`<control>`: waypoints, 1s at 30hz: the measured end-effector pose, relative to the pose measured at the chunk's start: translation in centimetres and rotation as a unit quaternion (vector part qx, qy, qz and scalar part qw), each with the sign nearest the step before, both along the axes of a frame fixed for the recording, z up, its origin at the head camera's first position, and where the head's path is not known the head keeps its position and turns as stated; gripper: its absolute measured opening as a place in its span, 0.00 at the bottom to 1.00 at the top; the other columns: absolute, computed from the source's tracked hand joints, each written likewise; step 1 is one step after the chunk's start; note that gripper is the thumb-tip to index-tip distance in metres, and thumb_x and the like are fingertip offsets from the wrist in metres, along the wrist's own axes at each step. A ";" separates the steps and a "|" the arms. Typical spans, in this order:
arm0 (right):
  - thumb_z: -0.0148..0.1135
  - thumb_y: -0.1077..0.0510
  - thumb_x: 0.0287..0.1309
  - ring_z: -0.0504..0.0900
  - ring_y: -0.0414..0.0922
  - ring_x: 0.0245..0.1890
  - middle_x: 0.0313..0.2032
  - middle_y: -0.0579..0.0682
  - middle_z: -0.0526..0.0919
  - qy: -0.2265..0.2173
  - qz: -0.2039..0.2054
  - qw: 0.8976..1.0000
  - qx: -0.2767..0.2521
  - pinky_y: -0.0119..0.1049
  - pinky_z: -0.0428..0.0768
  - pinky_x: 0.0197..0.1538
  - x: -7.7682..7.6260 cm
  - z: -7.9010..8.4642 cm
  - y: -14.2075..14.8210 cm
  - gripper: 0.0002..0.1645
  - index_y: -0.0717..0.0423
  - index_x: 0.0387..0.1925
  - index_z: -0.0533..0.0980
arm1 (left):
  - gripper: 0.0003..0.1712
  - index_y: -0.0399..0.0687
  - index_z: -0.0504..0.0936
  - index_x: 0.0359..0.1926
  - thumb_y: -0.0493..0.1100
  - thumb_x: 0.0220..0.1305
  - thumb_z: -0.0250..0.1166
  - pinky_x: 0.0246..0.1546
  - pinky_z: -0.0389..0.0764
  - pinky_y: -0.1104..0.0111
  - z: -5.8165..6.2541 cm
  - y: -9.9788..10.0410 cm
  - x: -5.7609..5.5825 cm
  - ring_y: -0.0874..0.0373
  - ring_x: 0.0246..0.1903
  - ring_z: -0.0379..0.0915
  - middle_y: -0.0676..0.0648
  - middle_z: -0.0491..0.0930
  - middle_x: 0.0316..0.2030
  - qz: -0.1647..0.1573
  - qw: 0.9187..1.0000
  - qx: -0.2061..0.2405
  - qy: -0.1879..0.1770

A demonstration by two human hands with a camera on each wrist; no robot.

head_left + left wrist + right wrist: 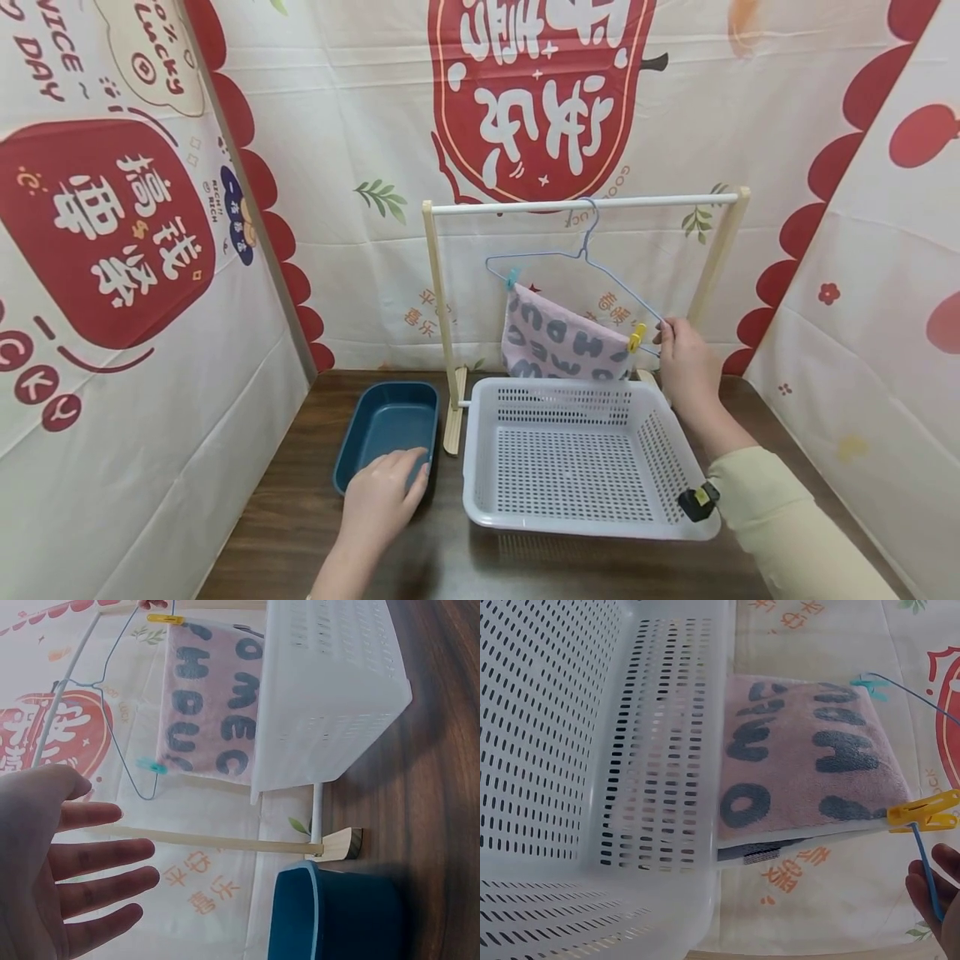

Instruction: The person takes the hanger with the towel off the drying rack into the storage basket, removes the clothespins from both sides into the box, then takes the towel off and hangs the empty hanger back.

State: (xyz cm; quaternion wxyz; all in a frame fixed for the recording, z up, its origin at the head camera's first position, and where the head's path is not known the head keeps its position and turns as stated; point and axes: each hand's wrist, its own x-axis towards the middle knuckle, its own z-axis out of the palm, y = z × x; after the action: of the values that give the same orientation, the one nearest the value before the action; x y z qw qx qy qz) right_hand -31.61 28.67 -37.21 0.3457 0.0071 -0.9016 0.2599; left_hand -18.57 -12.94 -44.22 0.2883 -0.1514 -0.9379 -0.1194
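A blue clothes hanger (551,254) hangs by its hook from the white bar of a rack (637,202). Its right side dips lower than its left. My right hand (686,367) pinches the hanger's right end between thumb and fingers. A pink towel (562,337) with grey letters is clipped to the hanger, a teal clothespin (512,278) at its left corner and a yellow clothespin (922,812) at its right. The towel's lower part is hidden behind the basket in the head view. My left hand (382,500), fingers loosely extended, is over the near side of a dark teal tray (348,446) and holds nothing.
A white perforated basket (592,529) stands in front of the rack, with a small black device (697,502) at its right side by the right sleeve. Beneath everything is a brown wooden table (277,517). Printed cloth (360,275) encloses the back and sides.
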 end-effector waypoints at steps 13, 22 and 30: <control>0.37 0.52 0.68 0.70 0.49 0.23 0.29 0.54 0.76 0.044 0.017 0.999 -0.001 0.40 0.64 0.24 -0.3 0.4 -0.9 0.18 0.62 0.38 0.70 | 0.14 0.56 0.81 0.41 0.53 0.59 0.55 0.30 0.77 0.67 0.3 0.7 -0.2 0.61 0.32 0.77 0.56 0.81 0.34 -0.008 1.000 -0.001 0.014; 0.37 0.53 0.68 0.72 0.50 0.25 0.28 0.54 0.77 0.064 0.026 0.998 -0.007 0.42 0.65 0.26 -0.7 0.9 -1.0 0.18 0.62 0.37 0.70 | 0.15 0.56 0.81 0.42 0.54 0.59 0.56 0.29 0.78 0.67 1.0 1.0 -0.5 0.62 0.32 0.77 0.55 0.81 0.35 -0.007 1.000 -0.001 0.000; 0.38 0.54 0.67 0.72 0.50 0.24 0.28 0.54 0.77 0.078 0.029 0.996 -0.008 0.42 0.64 0.26 -0.8 1.5 -1.2 0.18 0.63 0.36 0.71 | 0.15 0.55 0.81 0.42 0.54 0.59 0.55 0.30 0.78 0.67 1.6 1.3 -0.8 0.62 0.32 0.77 0.55 0.81 0.35 -0.018 1.000 -0.002 0.021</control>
State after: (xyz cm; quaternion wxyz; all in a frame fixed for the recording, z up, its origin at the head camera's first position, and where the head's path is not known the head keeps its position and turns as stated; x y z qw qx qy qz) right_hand -32.38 27.51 -35.69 0.4076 0.0506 -0.8692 0.2752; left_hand -19.39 -11.61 -42.62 0.3052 -0.1714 -0.9291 -0.1191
